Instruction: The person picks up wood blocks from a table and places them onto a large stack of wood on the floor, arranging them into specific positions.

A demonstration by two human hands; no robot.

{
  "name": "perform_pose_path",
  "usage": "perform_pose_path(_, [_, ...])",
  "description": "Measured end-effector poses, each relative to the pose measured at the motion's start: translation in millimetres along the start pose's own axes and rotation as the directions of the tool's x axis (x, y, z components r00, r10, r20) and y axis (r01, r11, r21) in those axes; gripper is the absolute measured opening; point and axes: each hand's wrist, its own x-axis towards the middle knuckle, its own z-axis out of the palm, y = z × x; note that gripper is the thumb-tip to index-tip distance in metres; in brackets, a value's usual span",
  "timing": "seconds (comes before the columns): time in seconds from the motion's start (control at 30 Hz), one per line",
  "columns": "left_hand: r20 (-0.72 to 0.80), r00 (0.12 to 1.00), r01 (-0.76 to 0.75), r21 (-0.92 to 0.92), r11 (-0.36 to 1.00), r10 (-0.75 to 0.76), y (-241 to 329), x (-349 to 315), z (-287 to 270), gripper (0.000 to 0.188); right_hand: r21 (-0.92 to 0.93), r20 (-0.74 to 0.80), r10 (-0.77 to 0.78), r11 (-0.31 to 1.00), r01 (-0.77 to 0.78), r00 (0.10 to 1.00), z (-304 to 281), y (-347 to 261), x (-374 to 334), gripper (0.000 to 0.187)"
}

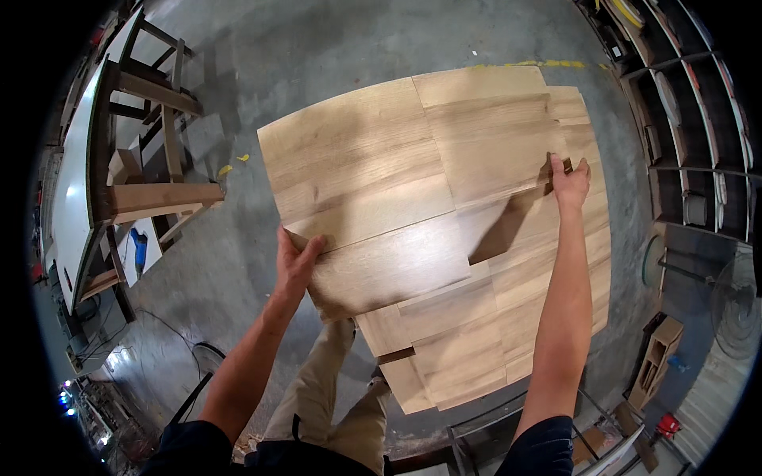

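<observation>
Several wood-look planks (373, 151) in light tan lie overlapping in a broad, stepped layer in front of me. My left hand (298, 258) grips the left edge of the upper planks, thumb on top near a seam and fingers hidden beneath. The near plank (389, 266) on that side is raised over the lower planks (460, 325). Farther right, my right hand (570, 182) is closed at the right end of another upper plank (500, 143), which casts a dark shadow below its near edge. Its fingertips are partly hidden there.
At left stands a white-topped workbench (75, 190) with wooden legs, a blue power tool (140, 250) by it. A dark shelf rack (683, 111) lines the right side, above a fan (734, 305). A black cable (178, 337) crosses the grey floor (317, 40) near my legs.
</observation>
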Motion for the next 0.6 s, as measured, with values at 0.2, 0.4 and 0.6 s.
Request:
perform_pose_path(0.2, [0.001,1.0,-0.029,0.031,0.999,0.029,3.1,-2.3,-4.8,0.049,0.365,0.52,0.173,0.84,-0.401,0.837,-0.3,-23.1,4.0,0.05])
perform_pose_path(0.4, [0.006,0.998,-0.062,0.027,0.998,0.061,-0.8,-0.5,-2.0,0.052,0.308,0.495,0.187,0.875,-0.372,0.849,-1.7,-14.7,6.7,0.051])
perform_pose_path(0.6, [0.054,0.998,-0.046,0.074,0.996,0.042,0.9,-1.6,-6.0,0.049,0.258,0.186,0.191,0.937,-0.236,0.964,5.5,-6.6,-24.6,0.085])
